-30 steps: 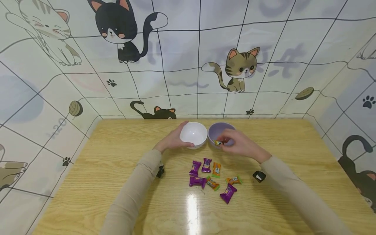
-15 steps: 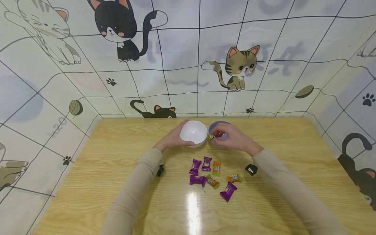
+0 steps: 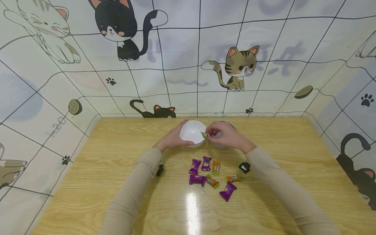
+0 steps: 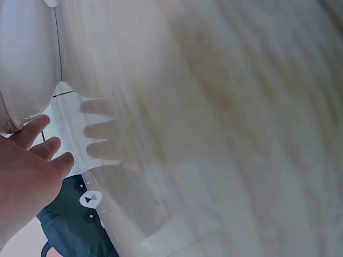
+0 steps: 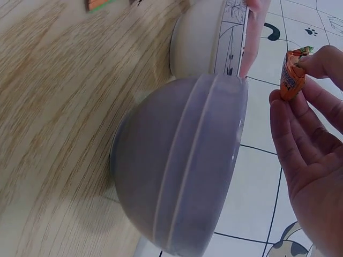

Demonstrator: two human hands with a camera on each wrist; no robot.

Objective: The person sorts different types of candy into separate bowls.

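Note:
My left hand (image 3: 173, 137) grips the left side of a white bowl (image 3: 191, 129), thumb along its near rim. In the left wrist view, the fingers (image 4: 48, 147) reach to the bowl's underside (image 4: 27, 64). My right hand (image 3: 230, 135) pinches a small orange-wrapped candy (image 5: 293, 75) between thumb and fingertips. In the head view that candy overlaps the white bowl's right rim. A purple bowl (image 5: 182, 166) stands beside the white one, largely hidden behind my right hand in the head view.
Nearer me on the wooden table (image 3: 117, 137) lie several purple-wrapped candies (image 3: 197, 179) and three orange-wrapped ones (image 3: 216, 168). A small black device (image 3: 244, 167) shows at the right sleeve. A cat-print backdrop (image 3: 182, 85) rises behind and at both sides.
My right hand has moved left with the candy, from over the purple bowl to the white bowl's right rim. The left hand and the candies on the table stay put.

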